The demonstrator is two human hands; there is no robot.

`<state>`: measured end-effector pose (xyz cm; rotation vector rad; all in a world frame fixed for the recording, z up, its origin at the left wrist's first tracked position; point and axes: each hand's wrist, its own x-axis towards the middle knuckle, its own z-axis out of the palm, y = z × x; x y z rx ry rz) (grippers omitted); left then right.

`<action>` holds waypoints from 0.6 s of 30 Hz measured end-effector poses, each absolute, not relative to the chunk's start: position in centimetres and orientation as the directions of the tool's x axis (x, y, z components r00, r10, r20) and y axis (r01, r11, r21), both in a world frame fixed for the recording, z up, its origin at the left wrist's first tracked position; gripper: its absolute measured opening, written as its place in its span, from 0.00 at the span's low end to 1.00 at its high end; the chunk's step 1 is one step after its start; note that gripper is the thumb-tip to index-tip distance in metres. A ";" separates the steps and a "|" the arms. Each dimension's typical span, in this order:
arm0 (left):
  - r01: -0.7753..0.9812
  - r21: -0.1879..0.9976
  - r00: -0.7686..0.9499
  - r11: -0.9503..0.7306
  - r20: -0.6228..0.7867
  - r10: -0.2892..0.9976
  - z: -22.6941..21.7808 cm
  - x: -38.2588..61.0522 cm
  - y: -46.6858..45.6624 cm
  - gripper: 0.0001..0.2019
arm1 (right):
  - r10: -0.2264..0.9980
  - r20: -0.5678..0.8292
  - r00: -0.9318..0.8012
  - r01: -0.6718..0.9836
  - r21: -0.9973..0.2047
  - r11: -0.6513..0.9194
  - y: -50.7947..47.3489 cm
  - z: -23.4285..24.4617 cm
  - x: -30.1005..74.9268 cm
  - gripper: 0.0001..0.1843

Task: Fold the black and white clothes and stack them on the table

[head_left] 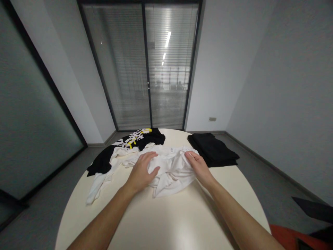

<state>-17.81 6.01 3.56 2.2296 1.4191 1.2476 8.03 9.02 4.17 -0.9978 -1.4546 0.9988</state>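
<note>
A rumpled white garment [173, 170] lies in the middle of the table; its exact kind is hard to tell from the folds. My left hand [143, 170] rests at its left side, thumb and fingers spread apart. At the garment's upper right edge, my right hand [199, 166] has its fingers closed on the cloth. More white cloth, shaped like a sleeve [97, 184], stretches left towards the table's edge; whether it belongs to the same garment is unclear. Behind it lies a black garment [104, 159] with a white and yellow print.
Folded black clothing [213, 149] sits at the right of the round cream table [161, 222], close to my right hand. A red item [288, 239] shows at the lower right. Beyond the table stand glass doors with blinds [171, 104].
</note>
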 end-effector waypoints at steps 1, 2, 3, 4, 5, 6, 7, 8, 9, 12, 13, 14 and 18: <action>0.659 0.527 0.255 -0.537 0.515 0.818 3.5 -17.4 5.6 0.24 | 0.945 0.307 -0.113 0.072 -0.946 0.316 8.8 4.4 7.9 0.25; 0.668 0.496 0.321 -0.555 0.481 0.816 3.4 -17.0 5.3 0.28 | 0.939 0.314 -0.140 0.074 -0.942 0.326 8.6 4.6 7.9 0.25; 0.673 0.479 0.364 -0.563 0.448 0.816 3.3 -16.7 5.0 0.30 | 0.933 0.319 -0.169 0.073 -0.940 0.334 8.4 4.7 7.9 0.26; 0.679 0.472 0.385 -0.562 0.424 0.820 3.2 -16.4 4.8 0.32 | 0.926 0.318 -0.202 0.071 -0.938 0.338 8.1 4.9 7.8 0.26; 0.685 0.473 0.389 -0.554 0.406 0.827 3.1 -16.2 4.6 0.32 | 0.919 0.313 -0.238 0.068 -0.939 0.337 7.9 5.0 7.8 0.26; 0.690 0.478 0.387 -0.543 0.391 0.835 3.0 -16.0 4.5 0.30 | 0.912 0.303 -0.277 0.066 -0.941 0.333 7.7 5.1 7.8 0.26; 0.692 0.486 0.381 -0.534 0.382 0.842 3.0 -15.9 4.5 0.26 | 0.902 0.293 -0.317 0.066 -0.942 0.329 7.5 5.2 7.8 0.25; 0.690 0.499 0.370 -0.524 0.379 0.848 3.0 -15.9 4.5 0.21 | 0.890 0.284 -0.356 0.071 -0.942 0.329 7.4 5.3 7.7 0.24; 0.682 0.522 0.346 -0.512 0.386 0.855 3.1 -15.9 4.6 0.16 | 0.878 0.279 -0.389 0.083 -0.939 0.335 7.3 5.3 7.7 0.23; 0.591 0.678 0.129 -0.437 0.456 0.881 3.7 -16.7 5.4 0.12 | 0.847 0.301 -0.439 0.204 -0.885 0.420 7.2 5.0 7.4 0.22; 0.532 0.749 0.001 -0.394 0.465 0.885 3.9 -17.2 5.8 0.11 | 0.843 0.310 -0.439 0.288 -0.840 0.459 7.2 4.8 7.2 0.23; 0.460 0.815 -0.124 -0.352 0.452 0.883 4.1 -17.8 6.3 0.12 | 0.844 0.313 -0.436 0.392 -0.778 0.491 7.1 4.6 7.1 0.23; 0.220 0.938 -0.392 -0.267 0.336 0.856 4.6 -20.1 7.8 0.17 | 0.884 0.189 -0.428 0.751 -0.470 0.464 6.5 3.8 6.8 0.23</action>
